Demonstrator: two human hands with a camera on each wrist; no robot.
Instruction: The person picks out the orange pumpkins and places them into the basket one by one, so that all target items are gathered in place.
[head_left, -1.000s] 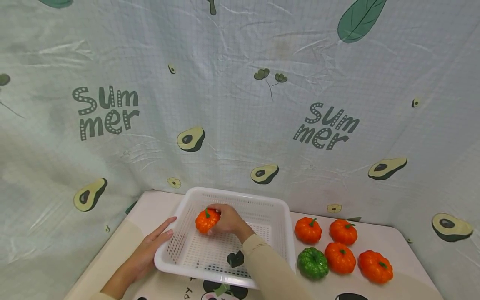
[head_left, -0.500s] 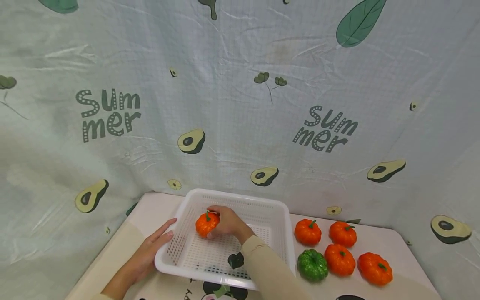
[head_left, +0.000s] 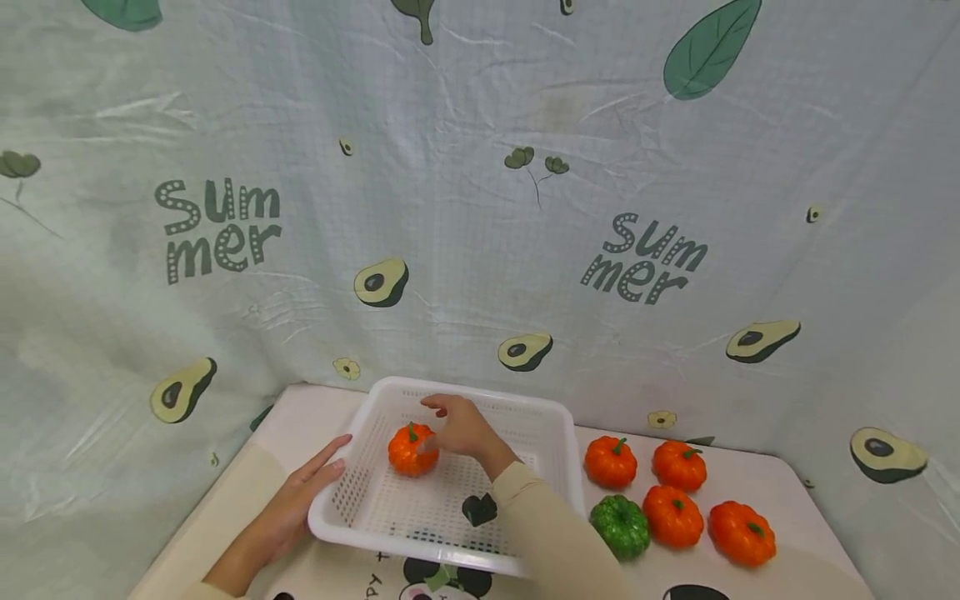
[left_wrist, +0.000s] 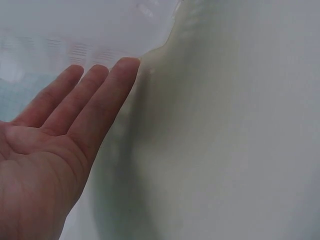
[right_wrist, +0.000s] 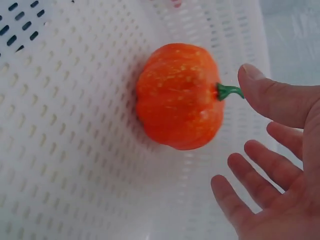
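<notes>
An orange toy pumpkin (head_left: pixel 408 452) with a green stem sits inside a white perforated plastic basket (head_left: pixel 420 552), in its left part. My right hand (head_left: pixel 463 429) hovers just over and to the right of it, fingers spread and holding nothing. In the right wrist view the pumpkin (right_wrist: pixel 180 97) rests on the basket floor, and the thumb of that hand (right_wrist: pixel 280 195) is right by the stem. At the basket's left side, my left hand (head_left: pixel 303 492) touches the rim with straight fingers. The left wrist view shows the fingertips of this hand (left_wrist: pixel 65 135) at the basket wall (left_wrist: pixel 90 30).
Right of the basket, several orange pumpkins (head_left: pixel 673 517) and one green pumpkin (head_left: pixel 620 527) stand on the printed table cover (head_left: pixel 802 567). A curtain (head_left: pixel 450 208) with avocado prints hangs behind the table. A dark heart-shaped print (head_left: pixel 480 509) shows through the basket floor.
My right hand has let go of the orange pumpkin and lifted slightly up and to the right, its fingers opening. The pumpkin stays in the basket. My left hand has kept its place.
</notes>
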